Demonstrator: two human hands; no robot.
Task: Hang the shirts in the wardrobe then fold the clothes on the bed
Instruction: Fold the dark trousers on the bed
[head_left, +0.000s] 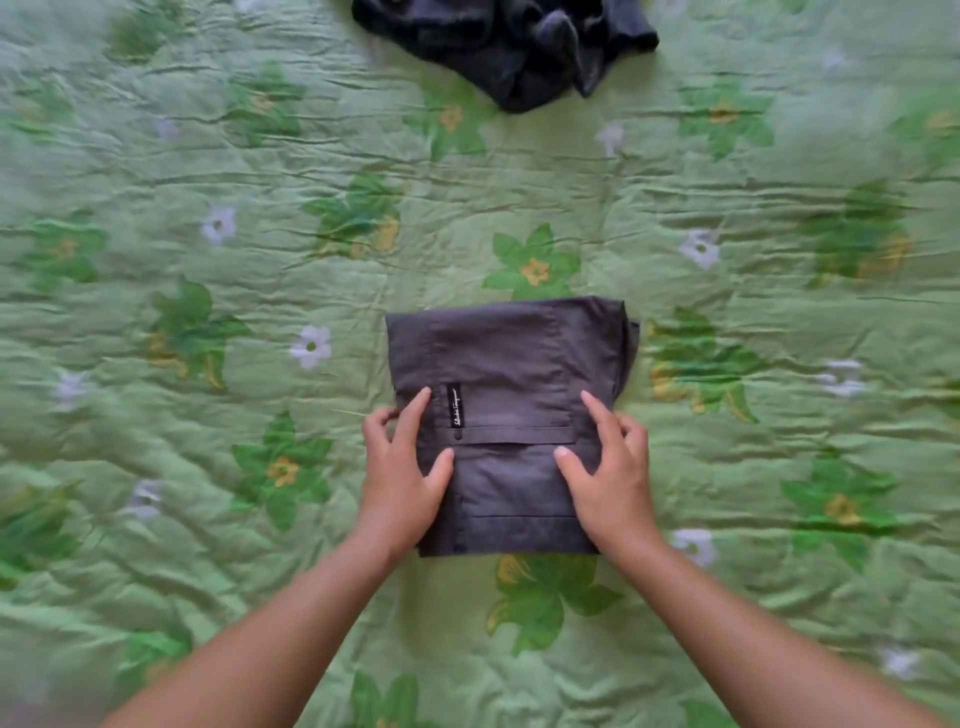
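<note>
A dark grey garment (498, 358), folded into a neat rectangle, lies flat on the green flowered bedsheet (218, 291) in the middle of the view. A small black label and a pocket seam show on its top. My left hand (402, 478) holds its left edge, with thumb and forefinger on top and the other fingers curled at the side. My right hand (608, 473) holds the right edge the same way. A second dark garment (509, 41) lies crumpled at the far edge of the bed.
The wrinkled bedsheet spreads to all sides of the folded garment. The crumpled dark garment is well apart from it, at the top of the view. No wardrobe or hanger is in sight.
</note>
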